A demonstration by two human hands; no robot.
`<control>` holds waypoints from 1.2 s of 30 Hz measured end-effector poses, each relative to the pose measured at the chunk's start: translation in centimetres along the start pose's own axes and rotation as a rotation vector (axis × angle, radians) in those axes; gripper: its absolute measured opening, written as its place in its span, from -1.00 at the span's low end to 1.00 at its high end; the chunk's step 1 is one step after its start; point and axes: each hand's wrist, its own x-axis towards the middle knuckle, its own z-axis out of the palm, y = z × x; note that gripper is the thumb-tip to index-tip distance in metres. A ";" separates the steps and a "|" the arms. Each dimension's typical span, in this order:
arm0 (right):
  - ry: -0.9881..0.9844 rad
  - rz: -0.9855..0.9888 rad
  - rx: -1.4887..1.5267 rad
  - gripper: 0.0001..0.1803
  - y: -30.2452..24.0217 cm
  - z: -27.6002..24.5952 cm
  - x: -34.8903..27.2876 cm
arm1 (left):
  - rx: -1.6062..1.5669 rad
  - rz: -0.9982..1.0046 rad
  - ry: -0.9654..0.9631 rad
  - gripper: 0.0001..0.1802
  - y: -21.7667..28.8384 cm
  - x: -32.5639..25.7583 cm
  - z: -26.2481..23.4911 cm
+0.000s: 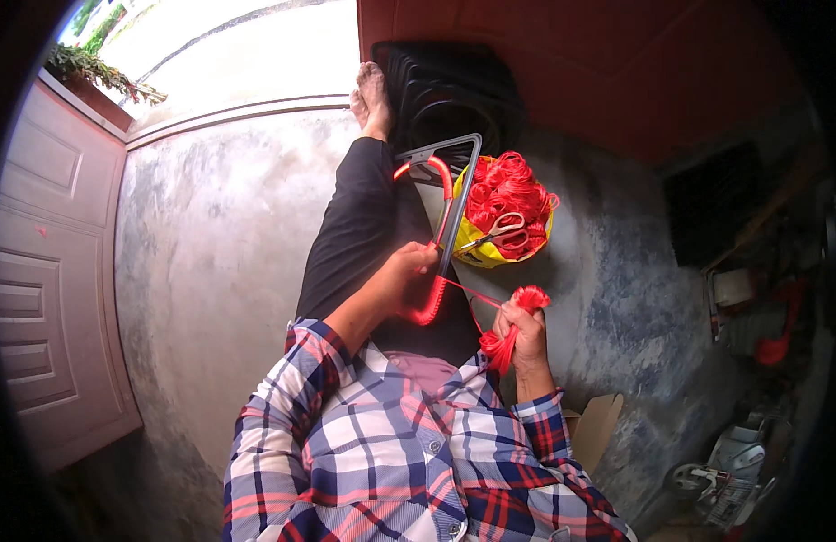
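My left hand (405,273) is closed on a dark grey frame (465,191) held over my lap. Red cord is wound tightly round part of this frame, along its curved lower end and an inner loop. In my right hand (525,332) is a bundle of red cord (499,350), its looped top and loose tail sticking out of the fist. A thin red strand runs taut from the frame's wrapped end to that bundle. Beyond my right hand stands a yellow bag (487,255) filled with red cord hanks (510,191). Scissors (503,231) with pale handles lie on the hanks.
Stacked black frames (454,90) lean by my bare foot at the far side. A panelled door (61,262) stands at left, beside a bright doorway. Cardboard (597,426) lies near my right elbow. Assorted items (734,461) line the right wall.
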 end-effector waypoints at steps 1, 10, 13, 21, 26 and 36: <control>0.022 0.046 -0.030 -0.84 0.6 -1.0 0.6 | 0.003 -0.001 -0.004 -0.73 -0.1 0.0 0.1; -0.219 -0.449 -0.527 -0.36 -3.4 5.6 0.8 | 0.946 0.885 -0.111 -0.51 1.7 -7.4 7.5; -0.421 -0.219 -0.283 -0.23 -2.4 5.8 0.8 | 0.807 0.520 -0.342 -0.55 2.8 -7.6 7.9; -0.294 -0.007 -0.015 -0.54 -1.8 2.1 4.3 | 1.203 0.936 0.141 -0.70 9.3 -8.3 3.9; -0.303 -0.242 -0.881 -0.74 1.3 2.5 8.4 | 1.946 0.685 -0.072 -0.81 6.5 -4.8 0.8; -0.204 -0.581 -0.984 -0.74 -1.2 3.7 8.4 | 1.380 0.877 0.144 -0.66 2.1 -1.2 0.8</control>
